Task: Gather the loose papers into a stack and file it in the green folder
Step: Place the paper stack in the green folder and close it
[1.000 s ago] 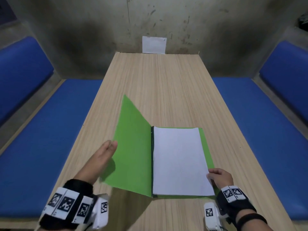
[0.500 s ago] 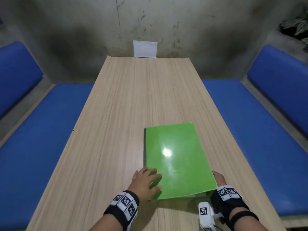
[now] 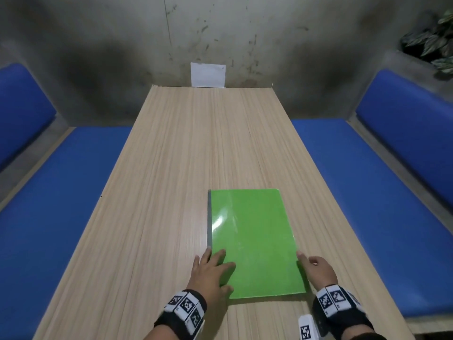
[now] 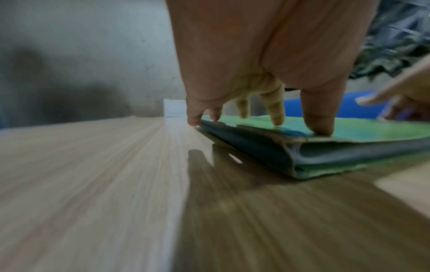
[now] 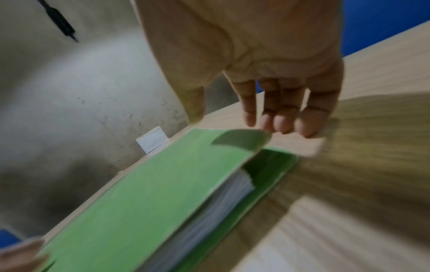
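folder: the green folder (image 3: 255,241) lies closed and flat on the wooden counter (image 3: 171,192), at its near end and right of the middle, with the dark spine along the folder's left edge.
papers: a stack of white papers (image 5: 223,198) sits inside the folder; the right wrist view shows their edges between the two covers, where the top cover's corner is a little raised.
left hand: the left hand (image 3: 210,273) rests on the folder's near left corner, fingers straight and spread. in the left wrist view the fingertips (image 4: 318,128) press down on the top cover just beside the spine, and the outermost finger touches the counter at the spine's edge.
right hand: the right hand (image 3: 316,268) is at the folder's right edge near the near right corner, holding nothing. its fingers (image 5: 279,114) hang loosely bent above the raised cover corner; whether they touch it cannot be told from the blur.
wall sheet: a white sheet (image 3: 207,75) stands against the grey wall at the far end of the counter, well apart from the folder.
seats: blue benches (image 3: 61,204) run along both sides of the counter.
plant: leaves (image 3: 431,40) show at the upper right on a ledge.
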Tool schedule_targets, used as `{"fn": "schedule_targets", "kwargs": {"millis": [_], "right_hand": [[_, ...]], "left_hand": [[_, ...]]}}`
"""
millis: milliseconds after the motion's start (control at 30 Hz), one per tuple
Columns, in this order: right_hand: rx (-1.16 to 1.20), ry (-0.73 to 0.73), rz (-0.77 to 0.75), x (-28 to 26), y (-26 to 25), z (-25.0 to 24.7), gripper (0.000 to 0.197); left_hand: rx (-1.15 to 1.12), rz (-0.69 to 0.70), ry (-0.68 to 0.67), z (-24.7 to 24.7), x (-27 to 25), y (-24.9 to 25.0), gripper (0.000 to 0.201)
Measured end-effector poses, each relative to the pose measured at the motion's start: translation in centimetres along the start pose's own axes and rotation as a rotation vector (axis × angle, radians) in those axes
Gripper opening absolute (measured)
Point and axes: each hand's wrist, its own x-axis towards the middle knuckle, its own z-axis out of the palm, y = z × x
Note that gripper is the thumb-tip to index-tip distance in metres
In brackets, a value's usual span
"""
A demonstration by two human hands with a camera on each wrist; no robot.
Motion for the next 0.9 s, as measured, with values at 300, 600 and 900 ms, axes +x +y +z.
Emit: {"fn": "schedule_targets", "kwargs": {"millis": [300,600,900], "right_hand": [[-0.123,-0.021,0.091,-0.6,0.3,2.1,0.074],[0.149,-0.042,-0.029,0.5,0.5,1.6,0.042],[0.186,0.072,-0.097,4.6,-3.4,-2.5,0.049]], "left_hand": [[-0.893,-0.449,0.109,0.3,-0.3,-0.9,0.051],[-0.939,-0.386,0.129,-0.2,2.1,-1.9,0.018],[-0.985,-0.373,0.199,-2.2,8.9,1.0,0.031]]}}
